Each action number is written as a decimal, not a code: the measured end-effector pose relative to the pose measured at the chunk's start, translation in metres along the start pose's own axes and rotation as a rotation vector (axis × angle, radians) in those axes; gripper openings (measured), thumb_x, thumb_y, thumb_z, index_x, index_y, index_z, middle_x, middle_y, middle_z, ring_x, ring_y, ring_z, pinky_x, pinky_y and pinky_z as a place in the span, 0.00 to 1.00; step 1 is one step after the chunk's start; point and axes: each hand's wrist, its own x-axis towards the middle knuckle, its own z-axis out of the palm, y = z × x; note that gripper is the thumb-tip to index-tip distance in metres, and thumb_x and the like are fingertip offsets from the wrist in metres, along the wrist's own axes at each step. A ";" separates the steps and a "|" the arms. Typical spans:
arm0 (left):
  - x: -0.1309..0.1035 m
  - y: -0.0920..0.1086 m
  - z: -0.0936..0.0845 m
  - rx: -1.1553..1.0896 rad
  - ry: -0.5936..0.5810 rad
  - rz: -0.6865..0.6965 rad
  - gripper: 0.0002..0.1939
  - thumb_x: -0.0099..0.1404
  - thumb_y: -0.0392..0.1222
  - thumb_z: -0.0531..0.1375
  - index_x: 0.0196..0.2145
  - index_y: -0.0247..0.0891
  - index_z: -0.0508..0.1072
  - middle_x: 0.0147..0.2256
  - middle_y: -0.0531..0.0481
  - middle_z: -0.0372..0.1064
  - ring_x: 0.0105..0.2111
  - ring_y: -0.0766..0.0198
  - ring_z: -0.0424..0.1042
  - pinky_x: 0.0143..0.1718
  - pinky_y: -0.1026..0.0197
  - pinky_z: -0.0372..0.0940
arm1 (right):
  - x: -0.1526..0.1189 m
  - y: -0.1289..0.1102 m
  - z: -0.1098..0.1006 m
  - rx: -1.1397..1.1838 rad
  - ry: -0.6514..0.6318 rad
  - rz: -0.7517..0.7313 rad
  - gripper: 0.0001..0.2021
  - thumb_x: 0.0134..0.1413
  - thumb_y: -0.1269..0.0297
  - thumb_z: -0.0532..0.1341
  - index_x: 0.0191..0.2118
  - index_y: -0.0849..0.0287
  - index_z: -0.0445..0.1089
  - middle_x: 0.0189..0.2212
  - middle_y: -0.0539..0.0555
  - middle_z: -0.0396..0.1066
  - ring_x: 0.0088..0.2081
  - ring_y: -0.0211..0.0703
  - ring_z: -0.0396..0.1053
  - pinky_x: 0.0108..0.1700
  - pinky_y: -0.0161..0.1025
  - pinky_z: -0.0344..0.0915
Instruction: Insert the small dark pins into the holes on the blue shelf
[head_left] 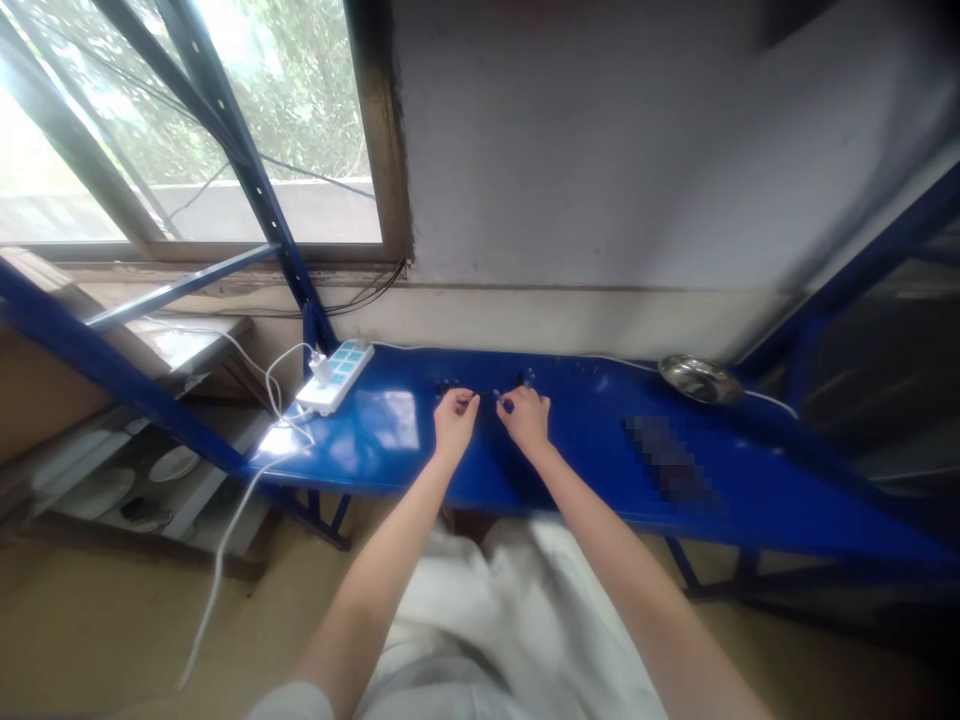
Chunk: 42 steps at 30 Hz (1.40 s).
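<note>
Both of my hands are over the middle of the blue table [592, 450], a short gap apart. My left hand [455, 425] is pinched, with a thin dark piece at its fingertips that is too small to name. My right hand [526, 420] pinches a small clear piece [497, 396] between thumb and finger; its kind cannot be made out. Just behind the left hand lie small dark pieces [448, 384]. More small dark and clear pieces [527, 377] lie behind the right hand.
A white power strip [337, 378] with a plugged-in cable stands at the table's left end. Toward the back right is a shiny metal dish [699, 380]. A blurred-out dark object [670, 460] lies right of my hands. Blue metal posts [262, 200] frame the table before a window.
</note>
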 end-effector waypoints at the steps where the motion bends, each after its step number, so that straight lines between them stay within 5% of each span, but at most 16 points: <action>1: 0.000 0.000 0.000 -0.002 -0.004 0.003 0.10 0.57 0.46 0.58 0.34 0.36 0.70 0.32 0.49 0.69 0.28 0.69 0.68 0.34 0.64 0.65 | -0.001 -0.003 -0.002 -0.006 0.000 -0.016 0.10 0.54 0.64 0.54 0.28 0.59 0.70 0.31 0.55 0.69 0.36 0.44 0.62 0.38 0.41 0.49; 11: 0.005 0.005 -0.004 0.075 -0.059 0.079 0.09 0.58 0.43 0.57 0.35 0.37 0.71 0.31 0.49 0.70 0.27 0.69 0.67 0.33 0.64 0.64 | 0.001 -0.006 -0.016 -0.126 -0.031 -0.122 0.09 0.54 0.68 0.54 0.27 0.60 0.70 0.31 0.55 0.69 0.36 0.44 0.61 0.38 0.41 0.47; 20: 0.038 0.024 -0.013 0.460 -0.473 0.460 0.08 0.59 0.41 0.57 0.35 0.38 0.73 0.33 0.51 0.71 0.27 0.69 0.65 0.34 0.64 0.63 | 0.004 -0.007 -0.034 -0.251 -0.036 -0.222 0.09 0.51 0.72 0.54 0.27 0.63 0.70 0.29 0.57 0.69 0.35 0.45 0.60 0.36 0.41 0.45; 26: 0.050 0.035 -0.007 0.605 -0.597 0.570 0.08 0.60 0.39 0.56 0.36 0.37 0.73 0.35 0.50 0.71 0.33 0.65 0.67 0.37 0.63 0.62 | 0.004 -0.009 -0.027 -0.165 0.019 -0.198 0.08 0.51 0.70 0.55 0.27 0.62 0.70 0.28 0.56 0.69 0.35 0.44 0.61 0.36 0.40 0.45; 30: 0.070 0.049 -0.004 0.725 -0.654 0.683 0.08 0.60 0.39 0.56 0.34 0.37 0.73 0.36 0.49 0.72 0.38 0.61 0.67 0.42 0.59 0.59 | -0.003 0.003 -0.016 -0.075 0.090 -0.138 0.10 0.54 0.63 0.54 0.37 0.62 0.70 0.34 0.57 0.70 0.36 0.44 0.62 0.36 0.40 0.47; 36: 0.105 0.049 0.000 0.999 -0.725 0.637 0.05 0.56 0.35 0.58 0.31 0.36 0.74 0.38 0.46 0.69 0.43 0.57 0.64 0.42 0.57 0.56 | -0.017 0.029 0.003 0.021 0.130 -0.015 0.14 0.57 0.61 0.50 0.40 0.62 0.68 0.38 0.59 0.70 0.38 0.46 0.64 0.37 0.40 0.51; 42: 0.111 0.029 0.005 1.137 -0.774 0.545 0.06 0.54 0.33 0.58 0.31 0.36 0.74 0.41 0.45 0.67 0.44 0.55 0.62 0.43 0.56 0.53 | -0.024 0.040 0.010 0.122 0.144 0.033 0.13 0.57 0.62 0.49 0.39 0.60 0.68 0.37 0.58 0.70 0.38 0.45 0.66 0.38 0.41 0.53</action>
